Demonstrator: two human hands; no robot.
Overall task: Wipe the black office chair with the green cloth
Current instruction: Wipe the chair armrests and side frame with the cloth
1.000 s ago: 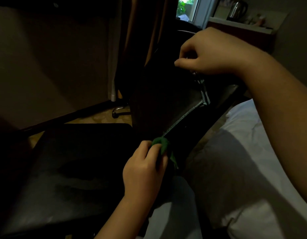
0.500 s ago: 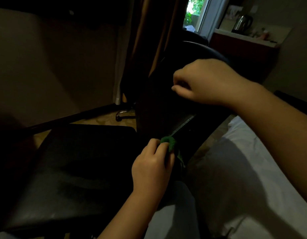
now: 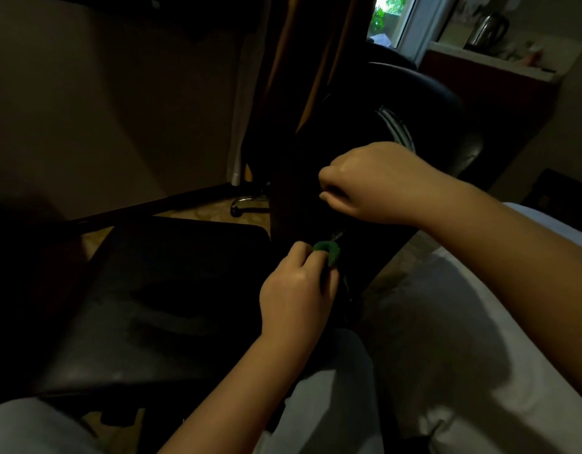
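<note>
Black office chair (image 3: 191, 283): position and state to be logged. (Obs. 1)

Logged. The seat (image 3: 135, 322) is taken as reference. It is seen low and left of centre, flat and dull. An upright panel (image 3: 296, 204) of the chair rises from the seat's right edge. (Obs. 2)

Green cloth (image 3: 325, 250)? (Obs. 1)

Found at the seat's far right corner, at the foot of the upright panel. It is bunched into a small wad and gripped by the left hand (image 3: 297, 296). The fingers are curled round it, with only a green tip showing above the knuckles. The wad is pressed to the panel's lower edge. A tight wad is judged to suit a narrow edge better than a flat spread. (Obs. 2)

Right hand (image 3: 371, 185)? (Obs. 1)

Held higher on the same panel, well above seat level. The fingers are clenched, thumb laid against forefinger. The panel's edge is probably being pinched, but the contact is lost in shadow. The purpose is judged to be bracing: an office chair would be swung away by the rubbing unless steadied. (Obs. 2)

Progress? (Obs. 1)

Judged mid-task. The lower panel edge is being worked. The seat's broad face is not being touched. (Obs. 2)

Surroundings? (Obs. 1)

White bedding (image 3: 479, 322) is noted right of the seat. A chrome leg (image 3: 247, 202) is noted just beyond the seat's far edge, and a brown curtain (image 3: 299, 60) further back. (Obs. 2)
</note>
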